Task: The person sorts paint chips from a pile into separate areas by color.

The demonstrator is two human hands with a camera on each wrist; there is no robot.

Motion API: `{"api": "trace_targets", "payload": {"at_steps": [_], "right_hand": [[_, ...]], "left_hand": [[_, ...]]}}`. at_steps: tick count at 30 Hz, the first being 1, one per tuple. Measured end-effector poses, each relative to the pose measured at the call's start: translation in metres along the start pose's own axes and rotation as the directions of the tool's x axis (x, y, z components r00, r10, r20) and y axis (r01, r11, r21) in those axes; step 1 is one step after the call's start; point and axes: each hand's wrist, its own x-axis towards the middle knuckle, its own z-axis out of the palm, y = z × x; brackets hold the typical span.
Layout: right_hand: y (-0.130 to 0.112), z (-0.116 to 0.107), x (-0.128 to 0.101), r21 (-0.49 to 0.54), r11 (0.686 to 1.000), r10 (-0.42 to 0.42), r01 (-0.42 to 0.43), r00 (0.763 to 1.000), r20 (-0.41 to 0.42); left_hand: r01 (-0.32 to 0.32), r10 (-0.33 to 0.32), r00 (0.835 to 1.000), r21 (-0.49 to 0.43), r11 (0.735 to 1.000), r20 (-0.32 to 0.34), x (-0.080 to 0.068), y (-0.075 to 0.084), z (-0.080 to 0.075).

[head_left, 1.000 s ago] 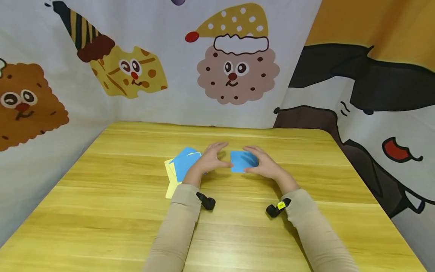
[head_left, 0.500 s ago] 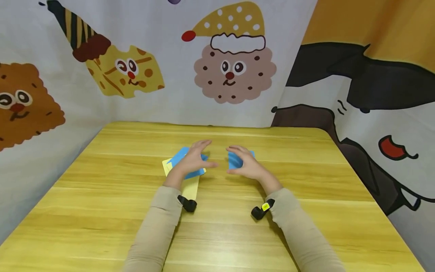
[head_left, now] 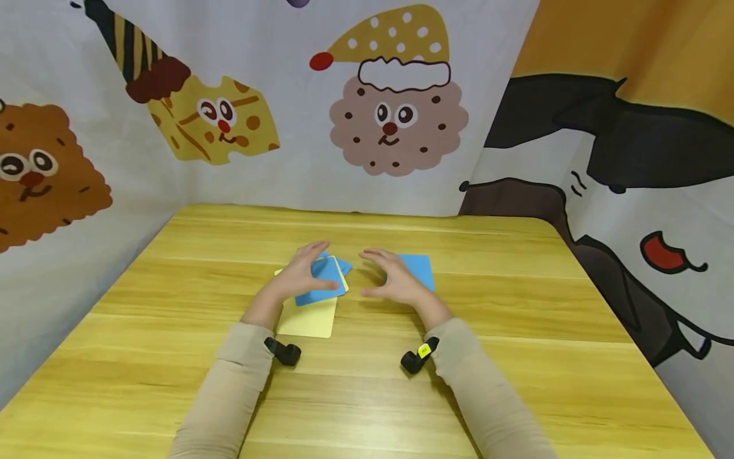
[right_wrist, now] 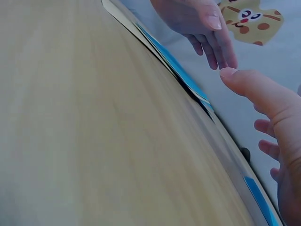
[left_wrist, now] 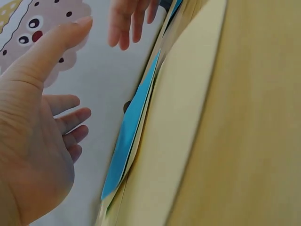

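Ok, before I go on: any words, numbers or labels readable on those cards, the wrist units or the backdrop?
No text can be read in these views.
Yellow tag on the right wrist unit: dark marks, too small to read.
Blue cards and yellow cards under the left hand: plain faces, no print.
Single blue card beyond the right hand: plain.
Backdrop: cartoon figures only, no lettering.

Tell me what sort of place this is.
Probably a small craft corner set up for recording: a wooden table hemmed in by cartoon cookie cloth, with blue and yellow paper squares under the left hand and near the right hand.
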Motion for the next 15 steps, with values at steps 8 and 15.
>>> {"api": "trace_targets", "payload": {"at_steps": [8, 15], "right_hand": [[-0.006, 0.009, 0.009, 0.012, 1.000, -0.023, 0.023, 0.998, 0.065], [-0.012, 0.017, 0.020, 0.022, 0.999, -0.027, 0.025, 0.992, 0.123]], "left_hand": [[-0.023, 0.023, 1.000, -0.009, 1.000, -0.009, -0.025, -0.014, -0.010], [-0.010, 0.010, 1.000, -0.013, 1.000, -0.017, -0.039, -0.025, -0.010]]}}
